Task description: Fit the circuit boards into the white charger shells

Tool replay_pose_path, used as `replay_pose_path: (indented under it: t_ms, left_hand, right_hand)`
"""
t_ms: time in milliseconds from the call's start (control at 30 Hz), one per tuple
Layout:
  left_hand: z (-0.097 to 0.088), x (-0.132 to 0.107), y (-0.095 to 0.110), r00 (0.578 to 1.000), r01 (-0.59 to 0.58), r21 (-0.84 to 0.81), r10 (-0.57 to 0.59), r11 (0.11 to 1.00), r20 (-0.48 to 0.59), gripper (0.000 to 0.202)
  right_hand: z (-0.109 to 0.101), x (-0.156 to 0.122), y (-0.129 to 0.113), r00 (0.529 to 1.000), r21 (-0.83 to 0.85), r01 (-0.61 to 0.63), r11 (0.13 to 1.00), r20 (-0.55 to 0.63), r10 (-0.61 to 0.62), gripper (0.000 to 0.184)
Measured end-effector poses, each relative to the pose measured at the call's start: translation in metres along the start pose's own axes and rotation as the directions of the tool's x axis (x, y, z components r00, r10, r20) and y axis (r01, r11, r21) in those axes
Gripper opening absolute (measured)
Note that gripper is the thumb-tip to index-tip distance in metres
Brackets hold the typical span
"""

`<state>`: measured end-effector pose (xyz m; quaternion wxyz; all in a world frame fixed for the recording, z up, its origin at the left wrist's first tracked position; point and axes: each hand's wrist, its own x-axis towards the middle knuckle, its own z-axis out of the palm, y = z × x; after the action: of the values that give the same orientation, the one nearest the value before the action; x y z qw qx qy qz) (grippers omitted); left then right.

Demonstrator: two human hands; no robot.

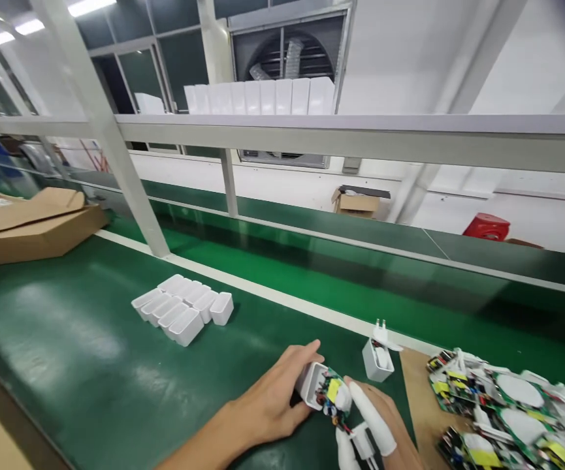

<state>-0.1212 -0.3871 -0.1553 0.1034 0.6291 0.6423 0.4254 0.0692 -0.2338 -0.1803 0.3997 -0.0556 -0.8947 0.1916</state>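
My left hand (pixel 277 395) is closed around a white plastic charger case (pixel 308 384), its open end facing right. My right hand (pixel 390 421), with white covers on some fingers, grips a small green circuit board (pixel 335 393) with a yellow-wrapped part. The board sits right at the mouth of the case; how far it reaches inside is hard to see. Below it, a white plug piece (pixel 361 440) with metal pins lies by my right fingers. Beyond my right hand stands another white case (pixel 378 363), with a pronged plug cover tilted on its top.
Several empty white cases (pixel 177 307) stand grouped on the green bench (pixel 91 365). At right, a pile of circuit boards (pixel 507 405) lies on brown cardboard (pixel 415 375). A cardboard box (pixel 32 225) is at far left. A metal rail (pixel 311 137) crosses above the bench.
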Motion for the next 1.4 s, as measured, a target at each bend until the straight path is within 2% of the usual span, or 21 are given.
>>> replay_pose_path:
  t_ms: [167, 433, 767, 1000, 1300, 1400]
  left_hand:
    - [-0.001, 0.0, 0.002, 0.999, 0.04, 0.0, -0.04, 0.999, 0.037, 0.094]
    - [0.002, 0.001, 0.0, 0.999, 0.004, 0.023, -0.005, 1.0, 0.053, 0.092]
    - [0.002, 0.003, 0.003, 0.997, 0.019, 0.027, -0.021, 0.999, 0.077, 0.091]
    - [0.003, 0.005, 0.003, 0.998, 0.0, 0.019, -0.001, 1.0, 0.061, 0.093]
    - [0.004, 0.005, 0.004, 0.995, 0.044, 0.024, -0.046, 0.999, 0.087, 0.094]
    - [0.006, 0.005, 0.005, 0.997, 0.02, 0.075, -0.025, 0.997, 0.071, 0.095]
  right_hand:
    - [0.0, 0.004, -0.009, 0.999, -0.002, 0.002, 1.0, 0.043, -0.002, 0.071]
    - [-0.002, 0.007, -0.013, 0.998, 0.003, -0.018, 1.0, 0.061, 0.018, 0.069]
    - [0.0, 0.008, -0.012, 0.998, 0.005, -0.02, 1.0, 0.057, 0.02, 0.073]
    - [-0.005, 0.009, -0.016, 0.992, 0.038, -0.071, 0.997, 0.108, 0.067, 0.072]
    - [-0.006, 0.009, -0.014, 0.993, 0.056, -0.049, 0.997, 0.109, 0.042, 0.071]
    - [-0.004, 0.008, -0.013, 0.995, 0.073, -0.027, 0.997, 0.1, 0.02, 0.07]
